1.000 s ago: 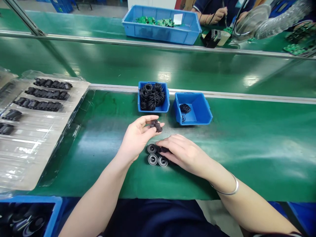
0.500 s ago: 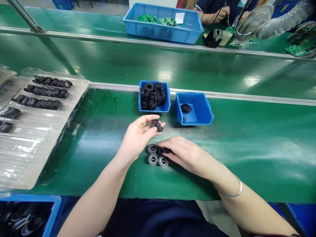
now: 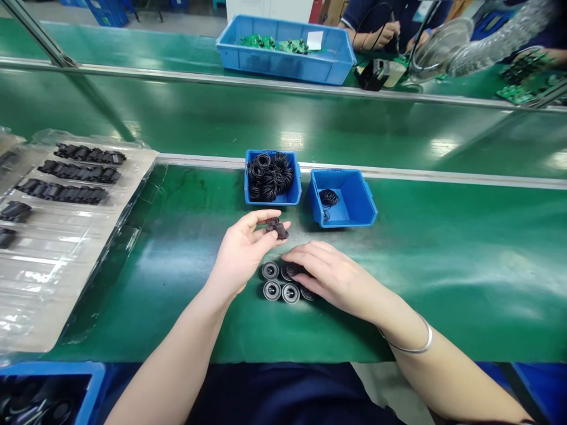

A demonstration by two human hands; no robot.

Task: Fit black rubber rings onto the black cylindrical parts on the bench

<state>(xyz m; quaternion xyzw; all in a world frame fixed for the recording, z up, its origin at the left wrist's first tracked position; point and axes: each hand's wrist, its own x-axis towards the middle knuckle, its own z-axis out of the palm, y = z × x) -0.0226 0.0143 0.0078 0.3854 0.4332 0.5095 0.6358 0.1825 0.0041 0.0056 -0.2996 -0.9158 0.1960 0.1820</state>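
Black rubber part [image 3: 277,228] sits pinched in the fingers [image 3: 261,219] of my left hand [image 3: 241,257], while my right hand [image 3: 339,280] curls over round metal-centred bushings [image 3: 271,290] on the green desk [image 3: 146,307], gripping or not I cannot tell.

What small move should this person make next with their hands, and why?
Probably the right hand should lift the round black part with a shiny centre at its fingertips, since it rests right there, and bring it to the small black piece held in the left hand. More round parts lie close by on the green belt.
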